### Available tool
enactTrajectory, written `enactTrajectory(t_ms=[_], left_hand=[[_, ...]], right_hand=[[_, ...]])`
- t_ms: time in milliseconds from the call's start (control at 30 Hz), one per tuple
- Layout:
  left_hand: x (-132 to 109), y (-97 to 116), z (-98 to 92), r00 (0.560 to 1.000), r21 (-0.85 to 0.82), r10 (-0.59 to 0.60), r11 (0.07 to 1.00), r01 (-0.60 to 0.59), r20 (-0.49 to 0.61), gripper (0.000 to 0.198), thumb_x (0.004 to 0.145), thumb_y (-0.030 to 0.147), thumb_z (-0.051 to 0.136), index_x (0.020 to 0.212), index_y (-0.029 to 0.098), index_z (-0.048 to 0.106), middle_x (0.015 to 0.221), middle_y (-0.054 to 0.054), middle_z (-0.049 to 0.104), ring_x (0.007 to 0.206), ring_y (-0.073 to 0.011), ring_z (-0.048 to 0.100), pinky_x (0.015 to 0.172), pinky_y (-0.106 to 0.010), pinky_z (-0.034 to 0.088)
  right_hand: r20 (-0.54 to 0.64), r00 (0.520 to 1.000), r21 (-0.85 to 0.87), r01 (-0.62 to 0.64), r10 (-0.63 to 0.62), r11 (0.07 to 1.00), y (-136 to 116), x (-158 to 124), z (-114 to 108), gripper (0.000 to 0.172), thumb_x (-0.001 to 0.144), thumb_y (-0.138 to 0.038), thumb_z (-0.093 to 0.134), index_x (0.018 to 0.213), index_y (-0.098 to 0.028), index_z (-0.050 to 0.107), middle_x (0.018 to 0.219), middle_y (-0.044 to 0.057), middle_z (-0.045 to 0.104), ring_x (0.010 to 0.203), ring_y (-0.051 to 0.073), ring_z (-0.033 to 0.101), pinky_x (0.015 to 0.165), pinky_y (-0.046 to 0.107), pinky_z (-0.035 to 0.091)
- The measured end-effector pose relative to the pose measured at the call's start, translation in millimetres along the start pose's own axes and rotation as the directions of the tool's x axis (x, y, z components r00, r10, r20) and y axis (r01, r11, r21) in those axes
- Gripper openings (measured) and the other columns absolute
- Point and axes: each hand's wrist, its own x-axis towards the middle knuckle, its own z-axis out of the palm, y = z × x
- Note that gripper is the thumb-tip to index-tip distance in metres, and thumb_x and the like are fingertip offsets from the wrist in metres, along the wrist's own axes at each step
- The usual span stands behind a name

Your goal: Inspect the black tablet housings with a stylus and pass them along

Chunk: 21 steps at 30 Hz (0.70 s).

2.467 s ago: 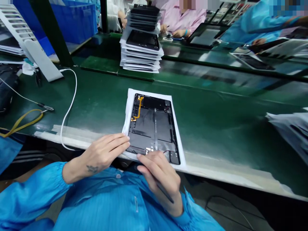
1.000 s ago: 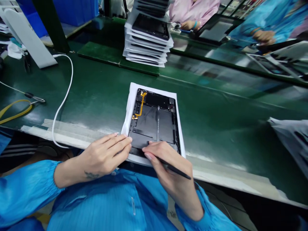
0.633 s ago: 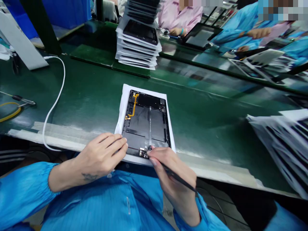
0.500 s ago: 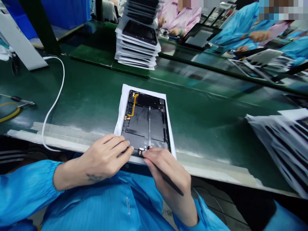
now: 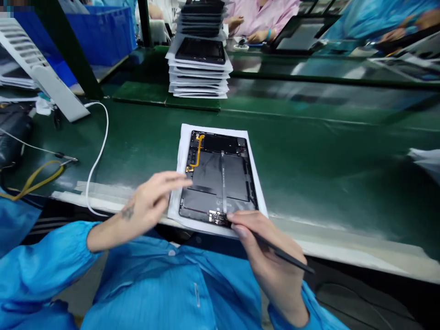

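Note:
An opened tablet [image 5: 233,176] lies on a white sheet [image 5: 184,142] at the front of the bench. Its black inside shows an orange flex cable [image 5: 198,153], a grey ribbon strip [image 5: 224,183] down the middle and a small circuit board [image 5: 218,217] at the near edge. My left hand [image 5: 151,199] hovers at the tablet's left side, fingers stretched out and holding nothing. In my right hand [image 5: 264,243] is a slim black pen-like tool [image 5: 292,260], gripped between thumb and fingers. Those fingertips are at the near edge beside the small board and hide the tool's tip.
Behind the tablet rises a stack of tablet panels between white sheets [image 5: 199,75]. To the left are a white cable [image 5: 99,160], a yellow strap [image 5: 37,178] and a blue crate [image 5: 106,34]. White sheets [image 5: 426,158] lie far right. Co-workers sit across the bench.
My left hand has lifted off the tablet's near edge and moved to its left side, fingers straightening. My right hand stays at the small board with the tool. The view has turned somewhat.

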Motion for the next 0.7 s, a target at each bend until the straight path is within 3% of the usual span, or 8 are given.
enactTrajectory(t_ms=[67,167,233,333,400,500,567,700], left_hand=[[12,1,-14.9,0.960,-0.293,-0.276,0.914,0.279,0.053,0.050,0.098,0.017,0.046,0.148,0.020,0.049,0.156,-0.013,0.045,0.142,-0.0283,0.048,0.106,-0.045,0.053],[31,15,-25.8,0.784,-0.554,-0.568,0.581,0.597,0.249,0.065,0.097,0.028,0.055,0.158,0.023,0.032,0.168,-0.013,0.022,0.147,-0.0351,0.038,0.097,-0.046,0.059],[41,27,-25.3,0.677,-0.589,-0.678,0.432,0.683,0.287,0.073,0.095,0.031,0.061,0.160,0.026,0.027,0.170,-0.013,0.014,0.148,-0.0357,0.037,0.095,-0.047,0.059],[49,36,-17.6,0.591,-0.595,-0.771,0.365,0.716,0.238,0.086,0.092,0.034,0.068,0.162,0.028,0.017,0.167,-0.017,0.021,0.141,-0.0331,0.045,0.096,-0.048,0.057],[50,35,-10.6,0.607,-0.594,-0.754,0.377,0.711,0.249,0.085,0.091,0.038,0.069,0.160,0.024,0.022,0.157,-0.020,0.041,0.130,-0.0312,0.057,0.096,-0.047,0.056],[55,21,-3.3,0.730,-0.416,-0.617,0.605,0.679,0.294,0.055,0.095,0.049,0.057,0.135,0.011,0.057,0.118,-0.017,0.069,0.103,-0.0274,0.069,0.087,-0.039,0.057],[71,3,-7.3,0.804,-0.208,-0.543,0.780,0.590,0.242,0.050,0.096,0.053,0.049,0.108,0.009,0.069,0.094,-0.012,0.072,0.087,-0.0254,0.069,0.076,-0.033,0.056],[145,-27,-46.0,0.926,0.068,-0.374,0.926,0.371,0.045,0.033,0.088,0.045,0.061,0.073,0.015,0.062,0.069,-0.001,0.060,0.069,-0.0181,0.058,0.066,-0.027,0.046]], right_hand=[[-0.038,0.999,0.029,-0.002,0.003,1.000,3,0,2,0.019,0.092,-0.006,0.062,0.097,-0.022,0.071,0.092,0.003,0.073,0.087,0.018,0.071,0.079,0.030,0.058],[-0.058,0.998,0.057,0.016,-0.013,0.998,4,1,5,0.020,0.092,-0.006,0.062,0.099,-0.022,0.070,0.094,0.002,0.072,0.089,0.016,0.070,0.082,0.028,0.056],[-0.054,0.998,0.058,0.033,-0.030,0.998,4,1,6,0.020,0.093,-0.005,0.061,0.101,-0.022,0.069,0.094,0.002,0.072,0.089,0.015,0.069,0.082,0.026,0.055],[-0.064,0.996,0.083,0.071,-0.066,0.994,3,1,9,0.019,0.093,-0.005,0.061,0.100,-0.022,0.069,0.094,0.003,0.071,0.089,0.015,0.069,0.082,0.026,0.055],[-0.091,0.994,0.112,0.075,-0.065,0.991,3,1,10,0.019,0.093,-0.006,0.061,0.099,-0.022,0.069,0.094,0.003,0.072,0.089,0.015,0.069,0.081,0.025,0.056],[-0.124,0.991,0.174,0.074,-0.053,0.982,5,3,9,0.018,0.094,-0.009,0.061,0.099,-0.023,0.070,0.094,0.003,0.073,0.088,0.016,0.071,0.080,0.023,0.058],[-0.151,0.983,0.216,0.133,-0.102,0.967,10,8,4,0.017,0.093,-0.011,0.061,0.099,-0.023,0.071,0.091,0.003,0.074,0.085,0.016,0.072,0.077,0.022,0.059],[-0.193,0.963,0.174,0.224,-0.190,0.959,26,19,-13,0.018,0.092,-0.012,0.061,0.100,-0.024,0.071,0.087,0.003,0.075,0.077,0.016,0.073,0.071,0.021,0.059]])
